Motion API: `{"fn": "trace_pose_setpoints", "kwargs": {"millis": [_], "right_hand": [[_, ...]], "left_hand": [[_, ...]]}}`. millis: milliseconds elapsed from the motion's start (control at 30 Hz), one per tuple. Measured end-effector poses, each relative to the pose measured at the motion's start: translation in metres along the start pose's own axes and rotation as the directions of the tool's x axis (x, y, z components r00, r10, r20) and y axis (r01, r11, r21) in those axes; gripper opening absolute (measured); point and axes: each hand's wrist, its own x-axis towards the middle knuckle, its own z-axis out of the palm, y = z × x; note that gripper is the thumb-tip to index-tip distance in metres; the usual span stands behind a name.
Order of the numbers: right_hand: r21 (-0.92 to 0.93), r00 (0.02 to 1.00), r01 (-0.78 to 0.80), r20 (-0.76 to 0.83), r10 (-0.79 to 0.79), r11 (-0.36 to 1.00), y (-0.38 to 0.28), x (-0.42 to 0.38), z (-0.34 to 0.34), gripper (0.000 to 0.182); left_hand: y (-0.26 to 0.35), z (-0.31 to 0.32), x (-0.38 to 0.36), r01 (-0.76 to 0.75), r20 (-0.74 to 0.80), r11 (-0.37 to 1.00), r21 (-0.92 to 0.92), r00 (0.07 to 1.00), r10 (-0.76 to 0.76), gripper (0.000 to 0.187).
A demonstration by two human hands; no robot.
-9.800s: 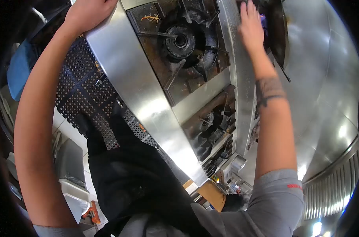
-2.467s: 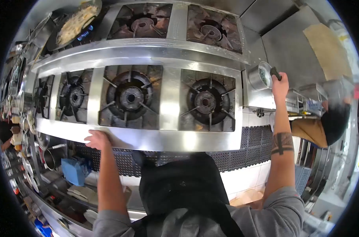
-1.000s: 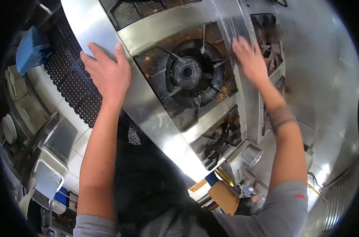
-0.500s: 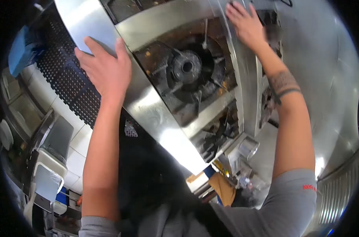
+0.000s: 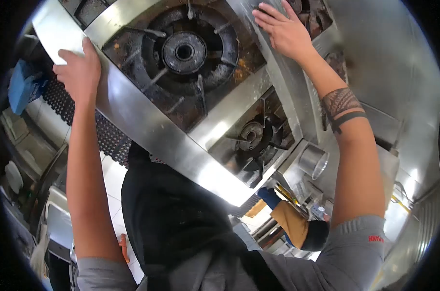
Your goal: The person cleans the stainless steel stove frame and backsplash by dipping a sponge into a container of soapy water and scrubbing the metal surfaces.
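Observation:
My left hand point(image 5: 78, 72) rests on the front steel ledge point(image 5: 147, 127) of a large gas range, fingers curled over its edge, holding nothing. My right hand point(image 5: 284, 30) lies flat with fingers spread on the raised steel divider point(image 5: 278, 82) behind the front burners. Between my hands sits a big, dirty cast-iron burner point(image 5: 184, 51). A smaller burner point(image 5: 251, 134) lies further along the range to the right. I wear a black apron and a grey shirt.
A steel canister point(image 5: 313, 161) stands at the range's end. Beyond it another person in a tan top point(image 5: 291, 221) bends low. A perforated black floor mat point(image 5: 108, 136) and white tiles lie below the range. A blue object point(image 5: 20, 87) sits at the left.
The view has swung, so the big burner now sits higher between my hands. My left hand slid up along the front ledge; my right hand stays flat on the divider.

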Motion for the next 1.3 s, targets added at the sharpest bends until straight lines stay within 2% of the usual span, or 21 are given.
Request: {"fn": "trace_pose_setpoints", "kwargs": {"millis": [67, 133, 267, 367, 433, 467, 533, 600, 633, 667, 700, 767, 800, 833, 867, 933, 967, 1000, 1100, 1200, 1300], "right_hand": [[0.061, 0.999, -0.029, -0.019, 0.031, 0.998, -0.016, -0.058, 0.023, 0.053], [0.167, 0.998, 0.018, 0.061, -0.029, 0.986, -0.049, -0.179, 0.031, 0.052], [0.360, 0.865, 0.043, 0.454, -0.215, 0.932, -0.099, -0.421, 0.027, 0.056], [0.357, 0.840, 0.064, 0.484, -0.243, 0.932, -0.090, -0.385, 0.020, 0.058], [0.355, 0.989, 0.098, 0.067, -0.130, 0.930, -0.066, -0.317, 0.059, 0.055], [0.103, 0.990, 0.144, -0.026, -0.142, 0.984, -0.057, -0.261, 0.041, 0.052], [0.313, 0.995, -0.079, 0.076, 0.057, 0.947, -0.035, -0.183, 0.058, 0.056], [0.277, 0.998, -0.048, 0.042, 0.038, 0.960, -0.036, -0.197, 0.059, 0.058], [0.235, 1.000, -0.023, 0.013, 0.021, 0.972, -0.035, -0.210, 0.056, 0.061], [0.189, 0.995, 0.075, 0.051, -0.086, 0.979, -0.042, -0.250, 0.047, 0.063], [0.146, 0.977, 0.181, 0.090, -0.195, 0.973, -0.054, -0.305, 0.037, 0.066], [0.274, 0.847, 0.323, 0.342, -0.406, 0.906, -0.070, -0.394, 0.038, 0.057], [0.326, 0.744, 0.300, 0.508, -0.434, 0.897, -0.077, -0.409, 0.025, 0.054], [0.376, 0.702, 0.307, 0.531, -0.475, 0.874, -0.072, -0.395, 0.025, 0.049], [0.425, 0.659, 0.313, 0.547, -0.516, 0.850, -0.065, -0.380, 0.027, 0.045], [0.293, 0.915, 0.243, 0.248, -0.319, 0.925, -0.050, -0.306, 0.042, 0.046], [0.149, 0.956, 0.226, 0.155, -0.249, 0.963, -0.043, -0.246, 0.034, 0.046], [0.007, 0.983, 0.179, 0.050, -0.179, 0.984, -0.039, -0.195, 0.028, 0.045], [-0.077, 0.982, 0.089, -0.158, -0.100, 0.993, -0.028, -0.128, 0.038, 0.046], [0.077, 0.987, 0.151, -0.072, -0.145, 0.986, -0.059, -0.226, 0.048, 0.046], [0.255, 0.966, 0.164, 0.156, -0.208, 0.953, -0.082, -0.348, 0.033, 0.048]], "left_hand": [[-0.008, 0.003, 0.007, -0.001, -0.032, 1.000, -0.017, 0.999, 0.001, 0.089], [-0.017, 0.011, 0.008, 0.010, -0.070, 0.995, -0.102, 0.997, -0.017, 0.083], [-0.026, 0.019, -0.031, -0.011, -0.092, 0.991, -0.136, 0.996, -0.002, 0.083], [-0.044, 0.039, -0.067, -0.056, -0.092, 0.998, -0.024, 0.994, 0.054, 0.091], [-0.057, 0.049, -0.081, -0.099, -0.110, 0.995, 0.033, 0.989, 0.102, 0.093], [-0.055, 0.049, -0.099, -0.130, -0.135, 0.990, 0.060, 0.981, 0.137, 0.095], [-0.057, 0.056, -0.120, -0.159, -0.142, 0.983, 0.089, 0.975, 0.170, 0.097], [-0.057, 0.057, -0.108, -0.158, -0.111, 0.968, 0.193, 0.977, 0.181, 0.102], [-0.036, 0.032, -0.131, -0.106, -0.120, 0.994, -0.026, 0.988, 0.102, 0.105], [-0.039, 0.039, -0.131, -0.150, -0.224, 0.988, -0.044, 0.965, 0.136, 0.101], [-0.036, 0.034, -0.135, -0.124, -0.176, 0.990, -0.059, 0.978, 0.112, 0.099], [-0.022, 0.023, -0.147, -0.101, -0.139, 0.994, -0.051, 0.986, 0.093, 0.097], [-0.014, 0.023, -0.154, -0.098, -0.150, 0.995, -0.033, 0.984, 0.092, 0.097], [-0.005, 0.021, -0.166, -0.031, -0.305, 0.992, -0.121, 0.952, -0.008, 0.059], [0.003, -0.004, -0.172, -0.008, -0.079, 0.999, 0.044, 0.997, 0.012, 0.086], [-0.001, 0.006, -0.168, -0.023, -0.179, 0.999, 0.049, 0.983, 0.031, 0.076], [0.006, -0.005, -0.174, 0.014, -0.103, 1.000, 0.004, 0.995, -0.013, 0.082], [-0.021, 0.022, -0.147, -0.126, -0.220, 0.992, 0.002, 0.968, 0.124, 0.095], [-0.024, 0.025, -0.141, -0.118, -0.182, 0.993, 0.001, 0.976, 0.116, 0.101], [-0.021, 0.020, -0.147, -0.116, -0.178, 0.993, 0.023, 0.977, 0.118, 0.099], [-0.018, 0.016, -0.153, -0.138, -0.165, 0.990, 0.021, 0.976, 0.139, 0.099]]}}
